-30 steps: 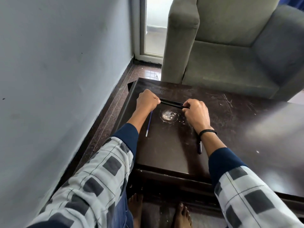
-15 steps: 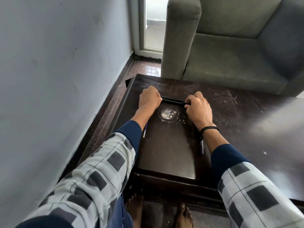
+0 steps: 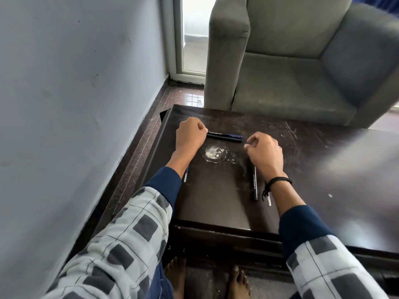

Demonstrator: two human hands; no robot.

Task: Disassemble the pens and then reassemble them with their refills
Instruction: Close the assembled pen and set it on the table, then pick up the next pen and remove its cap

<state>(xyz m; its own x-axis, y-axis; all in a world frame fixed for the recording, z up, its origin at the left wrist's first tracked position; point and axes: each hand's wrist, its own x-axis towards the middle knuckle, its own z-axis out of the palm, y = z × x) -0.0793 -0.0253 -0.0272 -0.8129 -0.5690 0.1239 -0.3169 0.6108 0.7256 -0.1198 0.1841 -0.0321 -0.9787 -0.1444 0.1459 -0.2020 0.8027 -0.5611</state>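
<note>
Two black pens [image 3: 224, 136] lie side by side across the far part of the dark table [image 3: 216, 208]. My left hand [image 3: 190, 135] grips their left end in a fist. My right hand [image 3: 266, 153] hovers just right of their right end with fingers curled and thumb near the index finger; I see nothing between them. A blue refill [image 3: 186, 174] lies partly under my left forearm. A black pen barrel [image 3: 255, 184] and a thin pale refill [image 3: 269, 200] lie lengthwise beside my right wrist.
A grey armchair [image 3: 291, 87] stands right behind the table's far edge. A blue-grey wall [image 3: 75, 104] runs close along the left, with a strip of floor between. A round white stain [image 3: 214, 153] marks the table between my hands. My bare feet show under the near edge.
My right hand has let go of the right end of the pens and drawn back toward me and to the right. My left hand keeps its grip.
</note>
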